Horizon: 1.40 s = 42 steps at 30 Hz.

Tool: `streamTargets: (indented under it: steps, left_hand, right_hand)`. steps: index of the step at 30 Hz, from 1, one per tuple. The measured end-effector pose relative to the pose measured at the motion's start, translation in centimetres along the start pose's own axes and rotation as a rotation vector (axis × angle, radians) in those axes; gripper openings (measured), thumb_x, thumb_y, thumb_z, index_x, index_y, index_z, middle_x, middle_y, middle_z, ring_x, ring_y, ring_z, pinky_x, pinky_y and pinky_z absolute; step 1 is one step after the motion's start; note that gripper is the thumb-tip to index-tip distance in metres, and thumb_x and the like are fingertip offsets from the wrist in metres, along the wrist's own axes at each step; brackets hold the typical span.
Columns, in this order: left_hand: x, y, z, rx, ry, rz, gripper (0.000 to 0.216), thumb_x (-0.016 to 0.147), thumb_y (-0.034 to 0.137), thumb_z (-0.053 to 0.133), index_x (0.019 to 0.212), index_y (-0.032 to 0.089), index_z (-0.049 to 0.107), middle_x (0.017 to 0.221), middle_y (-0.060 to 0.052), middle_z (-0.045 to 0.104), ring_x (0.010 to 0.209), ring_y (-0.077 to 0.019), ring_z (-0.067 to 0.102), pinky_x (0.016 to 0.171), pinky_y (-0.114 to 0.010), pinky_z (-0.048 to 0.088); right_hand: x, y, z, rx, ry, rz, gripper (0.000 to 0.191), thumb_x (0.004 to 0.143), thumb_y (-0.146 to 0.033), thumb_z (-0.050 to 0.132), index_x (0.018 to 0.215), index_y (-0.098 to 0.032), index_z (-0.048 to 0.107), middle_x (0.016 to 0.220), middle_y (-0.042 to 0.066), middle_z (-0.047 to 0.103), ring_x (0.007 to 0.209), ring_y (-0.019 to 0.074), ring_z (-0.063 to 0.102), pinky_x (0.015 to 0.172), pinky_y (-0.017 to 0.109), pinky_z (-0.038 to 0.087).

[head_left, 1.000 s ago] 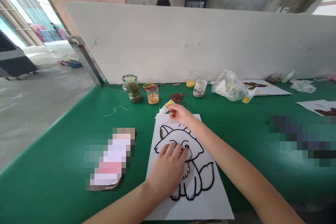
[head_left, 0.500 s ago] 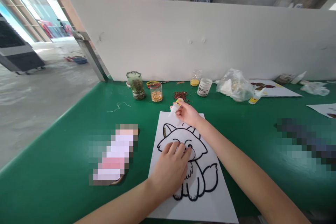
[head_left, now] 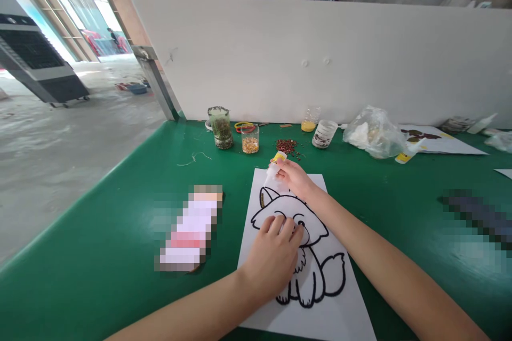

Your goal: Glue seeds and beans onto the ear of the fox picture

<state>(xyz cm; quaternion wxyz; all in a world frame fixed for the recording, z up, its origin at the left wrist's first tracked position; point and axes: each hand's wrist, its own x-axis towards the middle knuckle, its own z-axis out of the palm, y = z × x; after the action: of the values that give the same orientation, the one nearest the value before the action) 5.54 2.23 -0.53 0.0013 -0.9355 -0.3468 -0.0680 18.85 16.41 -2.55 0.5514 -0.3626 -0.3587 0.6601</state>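
Observation:
A white sheet with a black outline drawing of a fox (head_left: 334, 274) lies on the green table (head_left: 120, 213). My left hand (head_left: 276, 256) rests on the drawing's face, palm down with fingers stretched out, holding nothing. Over the sheet's top edge, my right hand (head_left: 294, 175) grips a small white glue bottle (head_left: 274, 168) with a yellow label. Its tip points down close to the fox's left ear (head_left: 267, 198). A dark, textured strip fills part of that ear. My left hand hides part of the face and chest.
Behind the sheet stand a green cup (head_left: 221, 130), a cup of corn kernels (head_left: 250, 142), a pile of red-brown beans (head_left: 286, 146), a white cup (head_left: 324, 134) and a plastic bag (head_left: 374, 133). A blurred phone-like object (head_left: 191, 229) lies left. A white partition (head_left: 256, 58) bounds the back.
My right hand has tilted the glue bottle and brought its tip down near the fox's left ear. My left hand stays on the sheet. The whole view has shifted slightly.

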Motion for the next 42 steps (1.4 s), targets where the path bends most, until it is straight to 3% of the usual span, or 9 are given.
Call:
streamTargets:
  steps: [10, 42]
  left_hand:
    - [-0.1, 0.0, 0.1, 0.02, 0.003, 0.002, 0.035, 0.088, 0.023, 0.042, 0.122, 0.018, 0.044, 0.11, -0.008, 0.051, 0.102, -0.0249, 0.047, 0.088, -0.039, 0.041]
    - [0.0, 0.2, 0.2, 0.039, 0.008, 0.003, 0.037, 0.088, 0.022, 0.04, 0.124, 0.016, 0.044, 0.109, -0.009, 0.052, 0.102, -0.0257, 0.047, 0.088, -0.04, 0.04]
  right_hand:
    - [-0.1, -0.1, 1.0, -0.092, 0.04, -0.008, 0.04, 0.049, -0.043, 0.082, 0.072, -0.017, 0.06, 0.07, -0.002, 0.059, 0.067, 0.0114, 0.053, 0.069, 0.027, 0.042]
    - [0.2, 0.0, 1.5, -0.215, 0.103, -0.018, 0.041, 0.043, -0.043, 0.082, 0.066, -0.017, 0.059, 0.064, -0.002, 0.057, 0.061, 0.0114, 0.049, 0.06, 0.027, 0.04]
